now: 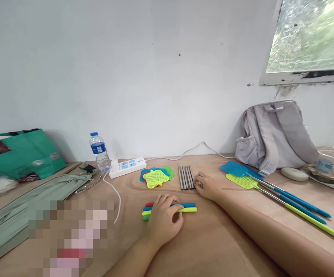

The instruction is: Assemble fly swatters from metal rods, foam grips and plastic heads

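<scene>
My left hand (165,220) lies over a row of coloured plastic handles (188,207), its fingers curled over them and thumb bent close to the yellow one. Red, blue, yellow and green handle ends stick out at the sides. My right hand (206,185) is curled at the right edge of a row of metal rods (185,177), fingertips against the outermost rod; the palm side is hidden. Behind the handles lies a pile of fly swatter heads (156,178), yellow-green on top, with blue, red and green below. Assembled fly swatters (295,200), blue and yellow-green, lie to the right.
A white power strip (128,167) with its cable and a water bottle (99,150) stand near the wall. At left are a green bag (31,154) and grey-green cloth (39,204). A grey backpack (275,134), an oval beige object (294,174) and a clear plastic container (333,159) are at right.
</scene>
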Demonstrator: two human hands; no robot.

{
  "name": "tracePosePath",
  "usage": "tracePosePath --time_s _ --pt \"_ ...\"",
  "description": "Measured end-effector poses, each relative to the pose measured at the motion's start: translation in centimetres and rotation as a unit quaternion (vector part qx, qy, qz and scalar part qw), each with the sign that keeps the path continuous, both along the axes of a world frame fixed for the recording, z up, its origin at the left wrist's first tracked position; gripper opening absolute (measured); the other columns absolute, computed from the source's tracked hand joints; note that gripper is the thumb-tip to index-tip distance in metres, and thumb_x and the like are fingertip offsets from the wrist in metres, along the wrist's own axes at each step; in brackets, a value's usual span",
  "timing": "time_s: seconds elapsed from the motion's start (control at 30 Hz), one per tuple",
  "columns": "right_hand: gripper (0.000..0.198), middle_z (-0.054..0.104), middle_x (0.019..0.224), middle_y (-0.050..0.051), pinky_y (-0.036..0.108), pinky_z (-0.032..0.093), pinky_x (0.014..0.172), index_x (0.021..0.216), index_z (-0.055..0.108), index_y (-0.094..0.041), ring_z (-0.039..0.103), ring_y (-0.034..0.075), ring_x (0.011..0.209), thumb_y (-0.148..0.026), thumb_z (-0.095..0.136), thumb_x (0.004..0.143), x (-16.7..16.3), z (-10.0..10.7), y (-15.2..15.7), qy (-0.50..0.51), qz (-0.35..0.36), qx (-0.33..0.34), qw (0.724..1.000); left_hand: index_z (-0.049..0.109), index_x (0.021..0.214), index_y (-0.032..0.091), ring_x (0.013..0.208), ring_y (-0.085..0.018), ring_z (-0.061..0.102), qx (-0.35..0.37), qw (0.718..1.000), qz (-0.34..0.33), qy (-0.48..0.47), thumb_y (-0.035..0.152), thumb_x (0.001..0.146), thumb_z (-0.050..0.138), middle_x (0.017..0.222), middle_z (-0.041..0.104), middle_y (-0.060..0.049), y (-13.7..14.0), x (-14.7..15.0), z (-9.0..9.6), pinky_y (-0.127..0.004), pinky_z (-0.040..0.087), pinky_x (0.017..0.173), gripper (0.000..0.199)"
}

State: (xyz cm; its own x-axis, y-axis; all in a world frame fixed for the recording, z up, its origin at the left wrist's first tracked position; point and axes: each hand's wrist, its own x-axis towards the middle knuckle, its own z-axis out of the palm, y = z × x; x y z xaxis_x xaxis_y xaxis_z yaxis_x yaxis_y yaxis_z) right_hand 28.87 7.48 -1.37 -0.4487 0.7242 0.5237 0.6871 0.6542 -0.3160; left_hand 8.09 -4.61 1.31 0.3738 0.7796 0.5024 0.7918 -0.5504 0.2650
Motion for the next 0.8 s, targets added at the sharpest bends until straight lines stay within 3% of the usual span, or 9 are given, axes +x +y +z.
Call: tracePosePath --time_s 0.17,0.33,0.47,0.63,0.8 --pt "0.018 0.057 0.085 0.004 0.027 0.041 0.067 0.072 0.059 -0.018 0.054 0.015 0.07 -0.005 0.047 0.066 0.3 -0.2 0.0 -0.003 0.011 -0.01 1.0 0.063 0.088 0.021 0.087 -0.022 0.049 -0.019 0.999 -0.029 0.006 0.011 0.069 0.05 0.088 0.055 -0.005 -0.1 -0.1 -0.1 -0.036 0.041 0.08 0.025" --pt "0.024 0.061 0.089 0.007 0.03 0.044 0.075 0.072 0.059 -0.017 0.056 0.018 0.083 -0.001 0.045 0.063 1.1 -0.1 -0.6 -0.007 0.05 -0.013 0.999 0.059 0.09 0.021 0.09 -0.02 0.049 -0.029 0.996 -0.081 0.009 0.008 0.07 0.047 0.09 0.056 -0.004 -0.3 -0.4 -0.1 -0.036 0.039 0.084 0.026" --pt "0.032 0.064 0.089 0.005 0.031 0.045 0.078 0.081 0.062 -0.019 0.058 0.018 0.086 0.0 0.044 0.063 2.1 0.2 -1.7 -0.02 0.096 -0.016 0.995 0.054 0.096 0.02 0.09 -0.021 0.049 -0.034 0.997 -0.069 -0.005 0.007 0.067 0.048 0.093 0.057 -0.004 -0.2 -0.6 -0.2 -0.037 0.039 0.084 0.032" --pt "0.031 0.064 0.086 0.005 0.033 0.045 0.077 0.09 0.062 -0.021 0.057 0.019 0.084 -0.004 0.045 0.07 3.2 0.4 -4.6 -0.044 0.11 -0.015 0.993 0.056 0.087 0.021 0.086 -0.021 0.05 -0.028 0.998 -0.049 0.001 0.008 0.067 0.047 0.087 0.056 -0.004 -0.1 -0.9 -0.3 -0.037 0.04 0.08 0.026" --pt "0.02 0.062 0.083 0.006 0.033 0.044 0.074 0.084 0.061 -0.021 0.055 0.019 0.08 -0.013 0.044 0.079 3.9 1.0 -9.5 -0.069 0.09 -0.019 0.993 0.057 0.087 0.021 0.086 -0.021 0.05 -0.035 0.998 -0.05 0.001 0.009 0.069 0.046 0.086 0.055 -0.004 0.0 -1.1 -0.3 -0.036 0.041 0.078 0.024"
